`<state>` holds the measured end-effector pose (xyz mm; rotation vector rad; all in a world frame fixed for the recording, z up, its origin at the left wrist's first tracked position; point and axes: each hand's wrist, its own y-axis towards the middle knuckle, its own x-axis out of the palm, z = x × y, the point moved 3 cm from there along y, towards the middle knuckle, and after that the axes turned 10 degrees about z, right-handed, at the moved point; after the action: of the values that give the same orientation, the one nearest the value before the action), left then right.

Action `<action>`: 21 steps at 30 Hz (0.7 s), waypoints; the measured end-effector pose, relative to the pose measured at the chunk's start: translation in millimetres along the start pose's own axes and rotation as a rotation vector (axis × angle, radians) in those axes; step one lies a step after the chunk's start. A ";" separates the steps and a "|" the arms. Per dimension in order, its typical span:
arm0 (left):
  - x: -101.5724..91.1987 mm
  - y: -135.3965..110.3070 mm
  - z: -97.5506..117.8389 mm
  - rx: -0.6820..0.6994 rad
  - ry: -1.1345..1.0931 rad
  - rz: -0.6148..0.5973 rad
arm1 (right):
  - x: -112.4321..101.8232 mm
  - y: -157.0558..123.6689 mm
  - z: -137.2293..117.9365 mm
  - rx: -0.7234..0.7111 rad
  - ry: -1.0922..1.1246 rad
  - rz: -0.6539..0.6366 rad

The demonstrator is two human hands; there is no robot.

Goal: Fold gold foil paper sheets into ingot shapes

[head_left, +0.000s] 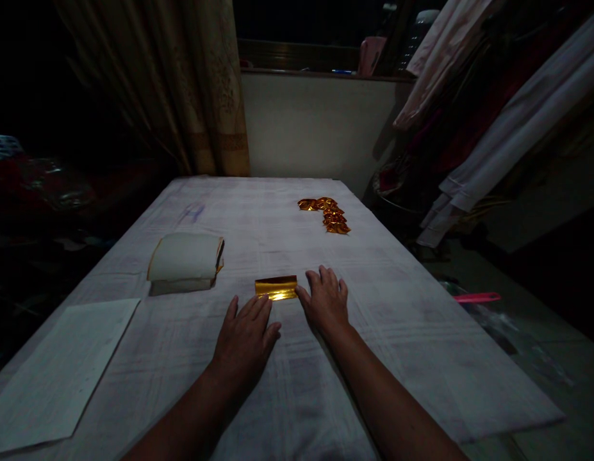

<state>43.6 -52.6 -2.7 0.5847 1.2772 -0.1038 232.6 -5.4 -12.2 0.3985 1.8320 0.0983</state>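
Observation:
A shiny gold foil paper [276,287], folded or curled into a narrow strip, lies on the cloth-covered table between my hands. My left hand [245,333] rests palm down at its lower left, fingers stretched out and fingertips at its near edge. On the other side, my right hand [327,296] lies with fingers spread, its thumb at the strip's right end. Neither hand grips anything. To the left sits a thick stack of pale paper sheets [186,257] with gold showing at its edges. Several folded gold foil pieces [334,216] lie in a bent row at the back right.
A large white sheet [66,371] lies at the table's left front. The pale checked tablecloth [402,384] covers the table. Hanging clothes [493,147] are on the right, a curtain [200,96] at the back left. A pink-handled object [478,298] is beyond the right edge.

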 end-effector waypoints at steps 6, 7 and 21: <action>2.5 1.1 3.1 0.008 0.033 0.041 | -7.5 -9.4 -9.1 -0.289 0.151 0.151; 2.7 1.2 3.5 0.006 0.034 0.047 | -8.4 -13.6 -14.8 -0.410 0.180 0.101; -9.9 -2.1 -10.9 0.018 0.019 0.019 | -22.8 -29.1 -0.9 -0.512 0.098 -0.256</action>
<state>30.3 -51.7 3.8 0.6143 1.2897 -0.0947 231.0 -39.8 1.1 -0.2022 1.8578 0.4043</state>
